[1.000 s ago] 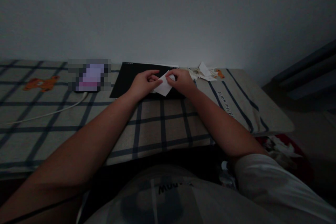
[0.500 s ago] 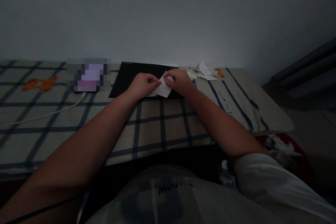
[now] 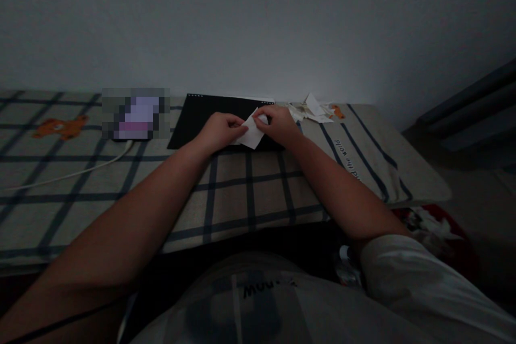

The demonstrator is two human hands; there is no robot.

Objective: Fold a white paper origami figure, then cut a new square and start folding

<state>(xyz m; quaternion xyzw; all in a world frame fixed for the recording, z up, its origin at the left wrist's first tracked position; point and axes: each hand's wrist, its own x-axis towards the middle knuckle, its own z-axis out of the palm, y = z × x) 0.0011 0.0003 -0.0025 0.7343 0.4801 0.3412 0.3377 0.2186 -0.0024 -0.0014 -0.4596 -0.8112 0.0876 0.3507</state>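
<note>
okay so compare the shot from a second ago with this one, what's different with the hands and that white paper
Very little. Both hands stay pinched on the white paper over the black pad. The left hand has closed its fingers in toward the paper's left edge, and the right hand has barely shifted. The paper tilts slightly differently. The scrap pile, the white cable and the checked cloth are unchanged.

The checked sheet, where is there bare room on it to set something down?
Bare checked sheet lies between the forearms, near of the black pad, and left below the white cable. Crowded: paper scraps far right; both hands hold the white paper.
</note>
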